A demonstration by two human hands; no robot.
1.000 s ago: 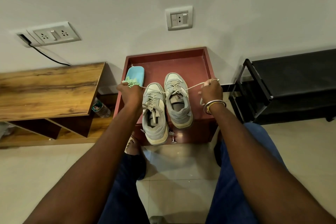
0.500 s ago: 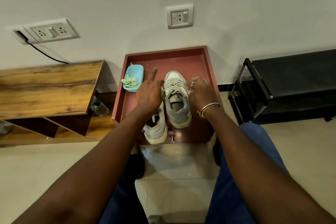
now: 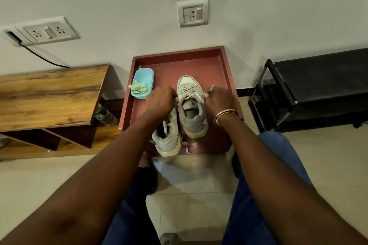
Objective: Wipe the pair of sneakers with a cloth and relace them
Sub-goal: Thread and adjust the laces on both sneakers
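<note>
Left hand (image 3: pixel 159 101) and right hand (image 3: pixel 220 99), each pinching lace (image 3: pixel 199 95), have closed from my wide pull to sneaker's (image 3: pixel 192 119) 9 and 3 o'clock; knot likely next.

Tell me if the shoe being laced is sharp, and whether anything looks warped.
Head view: the sneaker, its laces, the left hand and right hand look sharp; the wide-angle lens tilts the left wall socket and wooden shelf; glare on floor tiles.

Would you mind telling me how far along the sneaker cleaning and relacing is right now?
Wiping looks finished: the cloth lies in the blue tub. The right sneaker is laced to its top eyelets, and the left hand and right hand pinch its lace ends. Tying remains; on the left sneaker, lacing is hidden.
</note>
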